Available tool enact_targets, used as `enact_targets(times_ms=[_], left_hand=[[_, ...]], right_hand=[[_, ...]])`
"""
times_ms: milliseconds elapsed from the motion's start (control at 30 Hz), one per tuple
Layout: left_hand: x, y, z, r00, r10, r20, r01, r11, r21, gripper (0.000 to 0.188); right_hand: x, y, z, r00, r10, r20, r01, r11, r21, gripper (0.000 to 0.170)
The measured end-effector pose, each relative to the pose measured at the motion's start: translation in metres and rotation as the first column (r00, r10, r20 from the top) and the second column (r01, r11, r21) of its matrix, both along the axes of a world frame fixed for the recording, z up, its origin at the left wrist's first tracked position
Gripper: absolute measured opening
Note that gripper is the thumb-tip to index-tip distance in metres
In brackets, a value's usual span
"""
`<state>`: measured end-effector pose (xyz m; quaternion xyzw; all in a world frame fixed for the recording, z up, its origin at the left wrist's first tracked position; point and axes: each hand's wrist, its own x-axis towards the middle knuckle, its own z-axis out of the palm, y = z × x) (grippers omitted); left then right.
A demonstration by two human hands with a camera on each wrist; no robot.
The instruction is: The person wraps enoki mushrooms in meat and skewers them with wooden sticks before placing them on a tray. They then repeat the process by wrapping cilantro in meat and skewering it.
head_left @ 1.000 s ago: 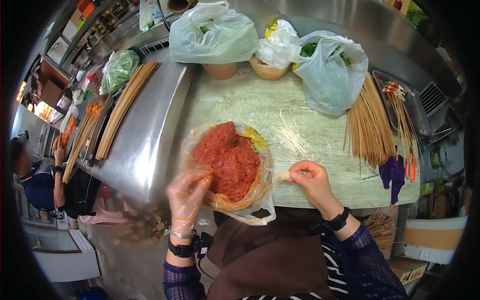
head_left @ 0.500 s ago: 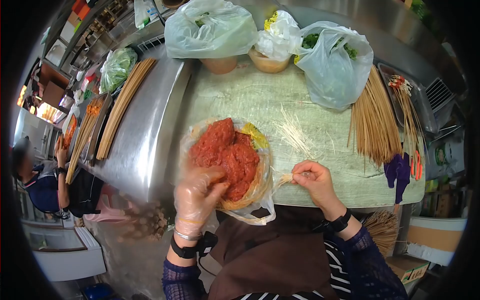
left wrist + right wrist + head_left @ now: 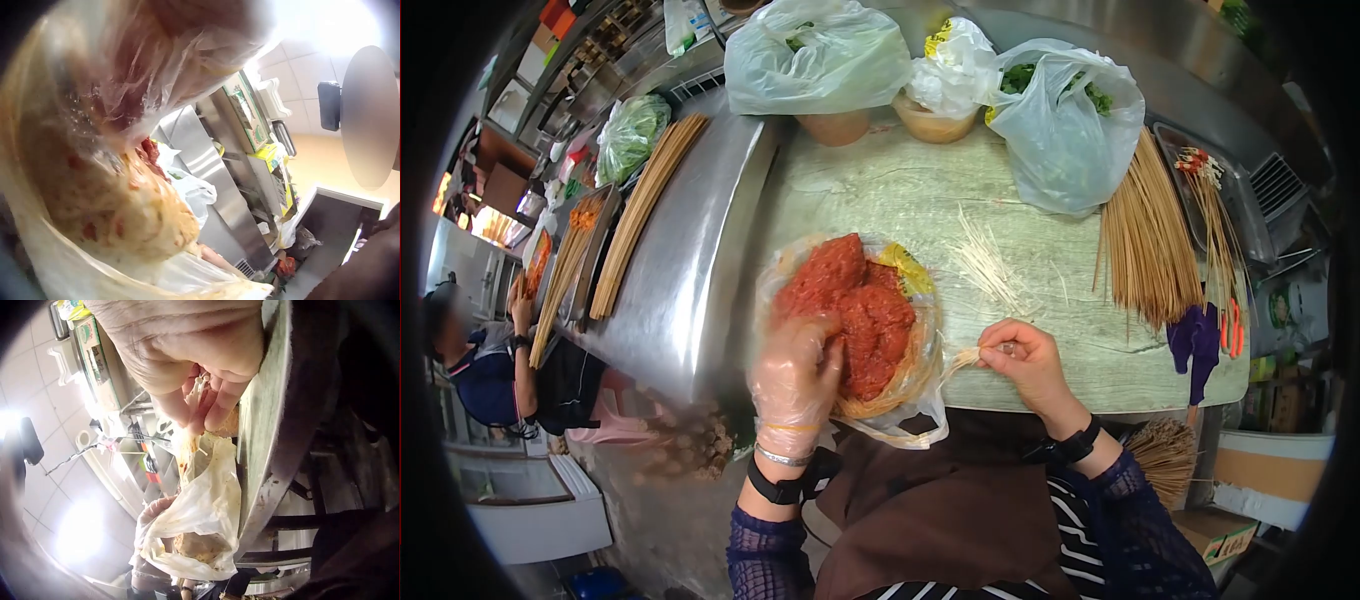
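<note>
Red minced meat (image 3: 880,325) fills a round container lined with a clear plastic bag (image 3: 930,405) on the green table. My left hand (image 3: 795,370), in a clear plastic glove, is at the meat's near left side. Its thumb and fingers curl around some meat, with the fingertips partly hidden. To the right of the bag, my bare right hand (image 3: 1025,365) pinches a small bunch of enoki mushrooms (image 3: 963,358) between thumb and fingers. Their small pale caps show inside the hand in the right wrist view. More enoki mushrooms (image 3: 988,265) lie loose beyond this hand.
Bagged greens (image 3: 1070,130), another large plastic bag (image 3: 820,60) and a tan bowl (image 3: 935,122) stand along the back. Bamboo skewers (image 3: 1150,235) lie at right, near orange-handled scissors (image 3: 1230,330). A steel surface (image 3: 675,240) adjoins at left, where another person (image 3: 485,370) works.
My left hand has moved right and in to the meat, its fingers now against it. The right hand stays in nearly the same place, still pinching the enoki mushrooms.
</note>
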<state>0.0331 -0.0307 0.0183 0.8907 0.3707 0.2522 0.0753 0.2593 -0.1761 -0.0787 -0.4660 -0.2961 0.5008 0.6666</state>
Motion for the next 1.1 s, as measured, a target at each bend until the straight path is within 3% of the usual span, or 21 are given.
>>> enact_targets(times_ms=[133, 267, 400, 533, 700, 800, 833, 867, 933, 1100], left_hand=[[-0.013, 0.011, -0.002, 0.994, 0.105, 0.027, -0.102, 0.991, -0.088, 0.016], [-0.023, 0.021, -0.008, 0.992, 0.122, 0.019, -0.124, 0.989, 0.080, 0.014], [-0.025, 0.021, -0.008, 0.988, 0.124, 0.093, -0.132, 0.988, 0.084, 0.018], [-0.015, 0.010, 0.001, 1.000, -0.022, 0.002, 0.022, 0.999, -0.024, 0.024], [-0.007, 0.012, -0.005, 0.994, 0.030, -0.105, -0.028, 0.999, 0.024, 0.016], [-0.017, 0.022, -0.019, 0.968, 0.027, 0.250, 0.002, 0.993, -0.116, 0.012], [-0.023, 0.024, -0.021, 0.940, 0.162, 0.300, -0.032, 0.918, -0.395, 0.017], [-0.027, 0.023, -0.023, 0.867, 0.250, 0.431, 0.064, 0.802, -0.594, 0.018], [-0.023, 0.017, -0.004, 0.656, 0.492, 0.572, 0.351, 0.471, -0.809, 0.022], [-0.023, 0.012, -0.007, 0.549, 0.452, 0.703, 0.495, 0.502, -0.709, 0.029]], right_hand=[[0.000, 0.000, 0.000, 1.000, 0.002, 0.003, -0.002, 1.000, -0.002, 0.008], [-0.001, 0.000, 0.000, 1.000, 0.000, -0.006, 0.000, 1.000, 0.003, 0.007], [-0.001, -0.001, 0.000, 1.000, -0.006, -0.016, 0.006, 1.000, -0.006, 0.007], [-0.002, 0.001, 0.002, 1.000, 0.005, -0.009, -0.005, 1.000, -0.007, 0.007], [-0.002, 0.000, -0.001, 1.000, -0.007, 0.008, 0.008, 1.000, -0.013, 0.007], [-0.002, 0.000, -0.002, 1.000, -0.026, 0.006, 0.026, 1.000, -0.013, 0.008], [-0.002, 0.000, -0.002, 1.000, -0.029, 0.005, 0.029, 1.000, -0.011, 0.008], [-0.003, 0.001, -0.001, 1.000, -0.026, 0.012, 0.027, 1.000, -0.017, 0.008], [-0.003, 0.002, 0.002, 0.999, -0.016, 0.029, 0.016, 1.000, -0.026, 0.007], [-0.006, 0.001, 0.003, 1.000, -0.013, 0.023, 0.014, 0.999, -0.030, 0.006]])
